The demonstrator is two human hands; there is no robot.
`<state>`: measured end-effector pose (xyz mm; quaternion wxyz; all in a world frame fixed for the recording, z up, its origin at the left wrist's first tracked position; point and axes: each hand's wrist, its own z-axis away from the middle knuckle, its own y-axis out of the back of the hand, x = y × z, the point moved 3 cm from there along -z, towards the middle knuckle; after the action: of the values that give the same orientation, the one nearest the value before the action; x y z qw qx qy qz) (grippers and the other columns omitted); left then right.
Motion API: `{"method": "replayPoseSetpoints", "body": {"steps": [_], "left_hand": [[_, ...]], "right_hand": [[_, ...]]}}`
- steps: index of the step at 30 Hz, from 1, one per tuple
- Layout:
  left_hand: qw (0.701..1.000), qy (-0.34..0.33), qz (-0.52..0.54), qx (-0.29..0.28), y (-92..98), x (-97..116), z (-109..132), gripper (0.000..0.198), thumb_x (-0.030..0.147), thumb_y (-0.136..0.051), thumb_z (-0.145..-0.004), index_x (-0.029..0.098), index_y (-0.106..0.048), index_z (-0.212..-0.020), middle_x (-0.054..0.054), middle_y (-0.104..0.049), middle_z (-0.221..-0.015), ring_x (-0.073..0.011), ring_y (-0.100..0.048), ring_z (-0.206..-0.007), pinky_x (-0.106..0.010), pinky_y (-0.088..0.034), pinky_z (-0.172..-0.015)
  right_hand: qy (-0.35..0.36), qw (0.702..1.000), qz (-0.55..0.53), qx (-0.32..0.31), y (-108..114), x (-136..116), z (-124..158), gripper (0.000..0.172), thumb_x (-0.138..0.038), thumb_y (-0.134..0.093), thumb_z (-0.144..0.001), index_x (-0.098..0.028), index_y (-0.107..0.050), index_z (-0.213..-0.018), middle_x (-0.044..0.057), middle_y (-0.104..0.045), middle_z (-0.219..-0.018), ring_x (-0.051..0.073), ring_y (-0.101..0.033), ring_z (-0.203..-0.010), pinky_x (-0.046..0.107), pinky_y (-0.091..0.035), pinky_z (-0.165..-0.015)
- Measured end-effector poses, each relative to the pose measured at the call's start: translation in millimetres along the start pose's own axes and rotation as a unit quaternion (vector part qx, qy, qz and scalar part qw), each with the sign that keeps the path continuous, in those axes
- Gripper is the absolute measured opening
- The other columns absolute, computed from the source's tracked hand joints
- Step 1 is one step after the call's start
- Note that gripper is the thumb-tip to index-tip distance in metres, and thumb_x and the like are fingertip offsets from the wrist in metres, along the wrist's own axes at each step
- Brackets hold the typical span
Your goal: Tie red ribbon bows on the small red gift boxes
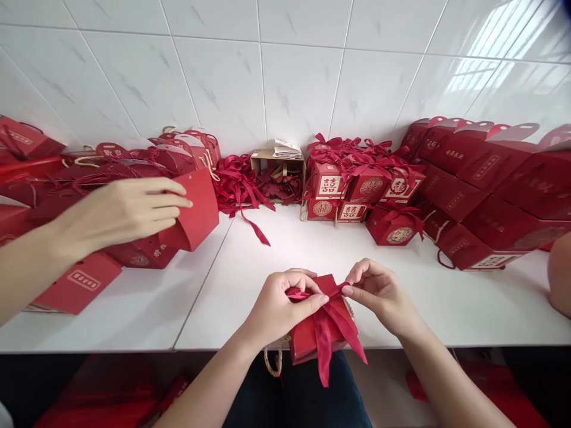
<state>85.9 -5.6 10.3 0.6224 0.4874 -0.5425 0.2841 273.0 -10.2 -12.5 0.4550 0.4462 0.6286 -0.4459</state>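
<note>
In front of me at the table's near edge sits a small red gift box (305,340) with a twisted tan cord handle (273,360). A dark red satin ribbon (330,333) is gathered on top of it, two tails hanging down over the front. My left hand (285,306) pinches the ribbon from the left, thumb on top of the bow. My right hand (379,291) pinches a ribbon loop on the right between thumb and fingertips. The knot itself is partly covered by my fingers.
A co-worker's hand (129,211) reaches in at left and touches a red box (198,208). Behind are loose ribbons (236,184), an open cardboard box (282,156), ribboned boxes (370,187) and a stack of red boxes (486,184). Another person's arm (560,276) shows at right.
</note>
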Motion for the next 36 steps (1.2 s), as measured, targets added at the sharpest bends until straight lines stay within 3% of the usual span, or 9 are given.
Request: {"method": "replayPoseSetpoints", "body": {"steps": [4, 8, 15, 19, 22, 24, 29, 32, 36], "left_hand": [[1.000, -0.002, -0.003, -0.007, 0.3, -4.5, 1.0, 0.017, 0.024, -0.068, -0.076, 0.020, -0.061, -0.061, -0.005, -0.073, -0.081, -0.0232, -0.057, -0.117, -0.030, -0.045, -0.091], [1.000, -0.018, 0.001, -0.005, 1.1, -5.1, 0.5, 0.036, 0.022, -0.066, -0.075, 0.023, -0.040, -0.052, -0.005, -0.072, -0.074, -0.0242, -0.058, -0.116, -0.031, -0.046, -0.088], [0.999, -0.041, -0.008, 0.001, 0.0, -7.9, 0.3, 0.046, 0.019, -0.065, -0.075, 0.025, -0.023, -0.057, -0.004, -0.070, -0.067, -0.0241, -0.059, -0.114, -0.032, -0.046, -0.089], [0.999, -0.035, -0.008, 0.001, 0.9, -7.1, 0.9, 0.043, 0.021, -0.067, -0.075, 0.024, -0.028, -0.056, -0.005, -0.071, -0.072, -0.0251, -0.058, -0.115, -0.032, -0.046, -0.089], [0.999, -0.027, -0.014, -0.016, 3.6, -2.9, 1.5, 0.029, 0.024, -0.068, -0.075, 0.021, -0.045, -0.058, -0.006, -0.071, -0.078, -0.0266, -0.059, -0.113, -0.034, -0.046, -0.088], [0.999, -0.032, 0.001, -0.034, 6.9, 0.3, 1.9, 0.023, 0.027, -0.069, -0.076, 0.020, -0.052, -0.063, -0.006, -0.070, -0.084, -0.0265, -0.061, -0.109, -0.034, -0.046, -0.086], [0.996, -0.058, 0.047, -0.043, 15.7, 2.8, 0.8, 0.036, 0.039, -0.056, -0.088, 0.019, -0.049, -0.060, -0.007, -0.068, -0.102, -0.0226, -0.060, -0.107, -0.033, -0.042, -0.094], [0.997, -0.036, 0.051, -0.051, 15.9, 0.6, -0.5, 0.044, 0.049, -0.045, -0.092, 0.017, -0.056, -0.064, -0.010, -0.066, -0.108, -0.0225, -0.060, -0.103, -0.033, -0.044, -0.091], [0.996, -0.033, 0.057, -0.053, 15.2, 3.1, -0.4, 0.052, 0.055, -0.036, -0.094, 0.017, -0.054, -0.062, -0.009, -0.065, -0.105, -0.0215, -0.060, -0.096, -0.033, -0.047, -0.085]], "right_hand": [[0.020, 1.000, 0.005, 0.004, -0.8, -2.6, -2.2, 0.022, -0.019, -0.076, -0.076, -0.020, -0.055, -0.070, -0.002, -0.065, -0.068, 0.010, -0.059, -0.064, 0.021, -0.050, -0.062], [0.034, 0.999, 0.022, 0.026, 0.6, -4.0, -3.6, 0.028, -0.017, -0.076, -0.075, -0.020, -0.051, -0.065, -0.002, -0.066, -0.067, 0.010, -0.060, -0.063, 0.022, -0.051, -0.061], [0.026, 0.997, 0.053, 0.054, 5.7, -1.6, -1.2, 0.040, -0.018, -0.077, -0.074, -0.020, -0.040, -0.060, -0.003, -0.066, -0.063, 0.010, -0.060, -0.060, 0.021, -0.049, -0.058], [0.021, 0.998, 0.040, 0.036, 6.1, -1.8, 0.9, 0.033, -0.020, -0.076, -0.076, -0.020, -0.045, -0.065, -0.003, -0.064, -0.066, 0.010, -0.059, -0.063, 0.021, -0.050, -0.062], [0.010, 1.000, 0.021, -0.013, 6.0, -4.0, 2.7, 0.018, -0.020, -0.074, -0.079, -0.023, -0.056, -0.081, -0.003, -0.062, -0.075, 0.010, -0.058, -0.070, 0.022, -0.051, -0.067], [0.003, 0.999, 0.020, -0.043, 7.1, -6.0, 4.0, 0.020, -0.021, -0.073, -0.081, -0.025, -0.058, -0.094, -0.002, -0.059, -0.080, 0.011, -0.057, -0.073, 0.022, -0.050, -0.067], [0.021, 0.994, 0.091, -0.058, 11.4, -18.5, 2.5, 0.019, -0.030, -0.064, -0.087, -0.028, -0.059, -0.106, 0.002, -0.057, -0.088, 0.016, -0.057, -0.082, 0.029, -0.052, -0.073], [0.082, 0.969, 0.224, -0.058, 4.3, -35.0, -0.5, 0.018, -0.034, -0.063, -0.088, -0.028, -0.066, -0.104, 0.008, -0.057, -0.107, 0.023, -0.056, -0.104, 0.038, -0.048, -0.089], [0.115, 0.903, 0.397, -0.119, -21.9, -49.2, -4.5, 0.013, -0.034, -0.070, -0.082, -0.028, -0.073, -0.093, 0.009, -0.051, -0.128, 0.029, -0.048, -0.119, 0.047, -0.042, -0.099]]}}
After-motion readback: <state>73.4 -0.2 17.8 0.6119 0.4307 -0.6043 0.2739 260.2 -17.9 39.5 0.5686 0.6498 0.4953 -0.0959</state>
